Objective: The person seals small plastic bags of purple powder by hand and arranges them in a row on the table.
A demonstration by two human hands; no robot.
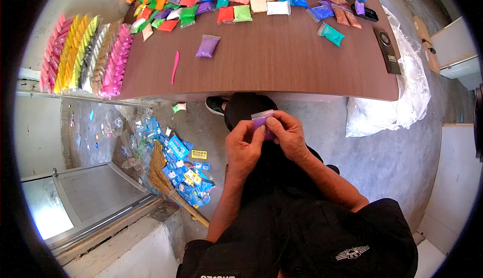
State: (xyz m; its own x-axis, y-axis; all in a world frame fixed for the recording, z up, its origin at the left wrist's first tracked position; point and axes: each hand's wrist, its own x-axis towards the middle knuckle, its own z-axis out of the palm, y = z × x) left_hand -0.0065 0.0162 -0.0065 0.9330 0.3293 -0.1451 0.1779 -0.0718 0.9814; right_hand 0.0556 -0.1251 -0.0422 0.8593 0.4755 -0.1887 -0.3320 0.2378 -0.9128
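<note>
Before the brown table (271,61), over grey floor (372,152), left hand (244,144) and right hand (288,136) pinch a purple packet (260,120).

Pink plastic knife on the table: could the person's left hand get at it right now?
Probably yes: the pink plastic knife lies uncovered near the table's near edge, on that side. The left hand is pinching a purple packet, though, so it may need freeing first.

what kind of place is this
Probably a small packing workshop or storeroom: many small coloured packets are heaped on a brown table, and blue packaging lies beside a straw broom on the concrete-like floor.
</note>
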